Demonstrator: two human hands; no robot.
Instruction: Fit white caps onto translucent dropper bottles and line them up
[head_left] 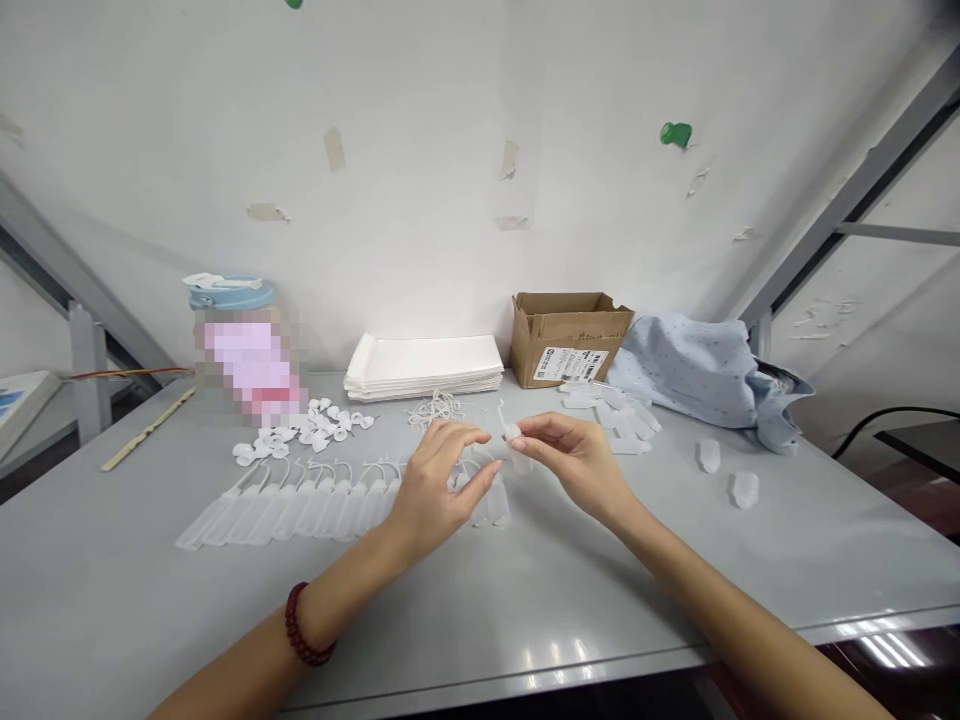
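My right hand (574, 460) pinches a small translucent plastic bottle (521, 462) near its top, where a thin white stem sticks up. Just left of it, my left hand (442, 480) hovers with thumb and fingers apart and nothing between them. Under and beside the left hand runs a row of flat translucent bottles (292, 510), each with a curved white stem. Part of that row is hidden by the hand. Behind it lie a heap of small white caps (315, 428) and a tangle of thin white stems (435, 408).
Loose translucent bottles (619, 410) lie before a cardboard box (559, 345). At the back are a stack of white paper (427, 365), a blue-lidded jar (232, 293) and a light blue cloth (682, 365). Two clear pieces (744, 490) lie right; a wooden stick (148, 430) lies left.
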